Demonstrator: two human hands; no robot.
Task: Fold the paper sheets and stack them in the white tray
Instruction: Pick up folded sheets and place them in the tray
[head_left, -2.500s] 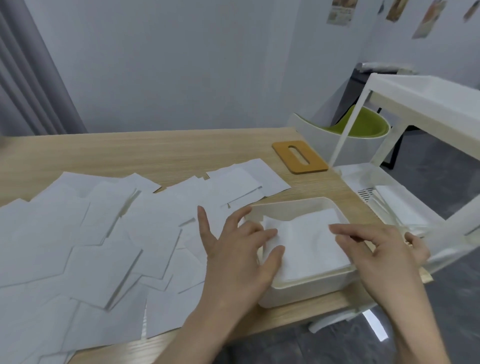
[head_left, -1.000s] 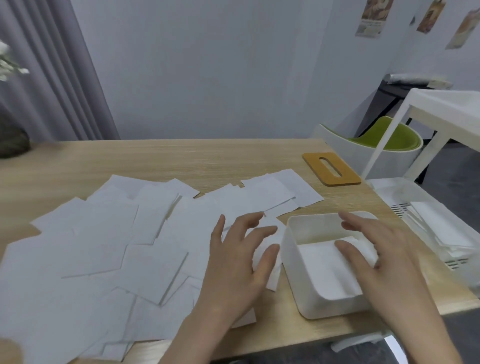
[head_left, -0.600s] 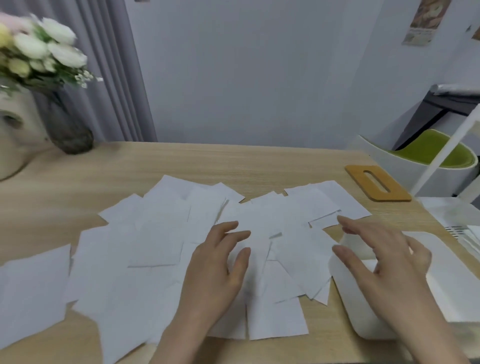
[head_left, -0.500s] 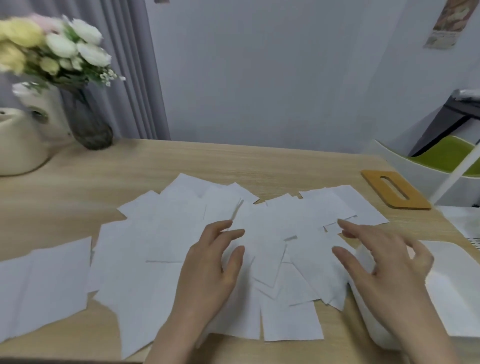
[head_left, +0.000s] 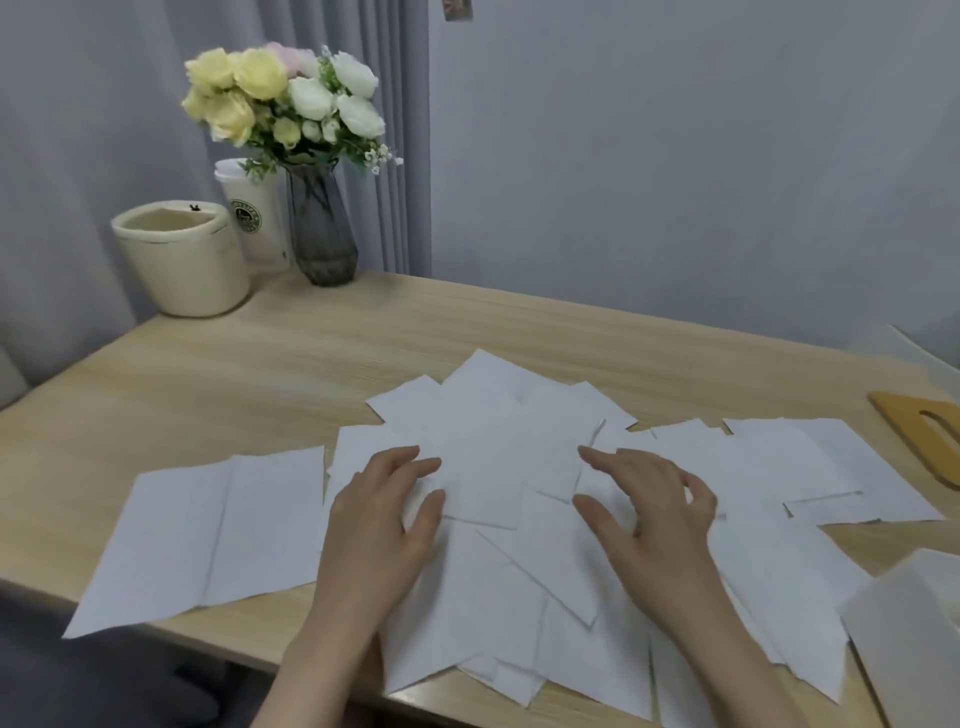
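Both open and empty, the left hand (head_left: 382, 512) and right hand (head_left: 652, 501) hover over loose paper sheets (head_left: 483, 467) left of the white tray (head_left: 904, 618), apparently choosing one to pinch and fold

On my feed the glass vase (head_left: 321, 228) stands at the far left corner of the wooden table (head_left: 291, 358), dark grey and faceted, holding a bouquet of flowers (head_left: 283, 98) in yellow, white and pale pink. Just left of the vase, and a little behind it, I see a white lidded paper cup (head_left: 254, 218) with a round green logo. Further left of the vase sits a cream round container (head_left: 182, 257), near the cup. Behind the vase hangs a grey curtain (head_left: 78, 130). Well to the right of the vase, at the table's right edge, lies a flat orange-brown board (head_left: 922, 434) with an oval slot, partly cut off from my view.
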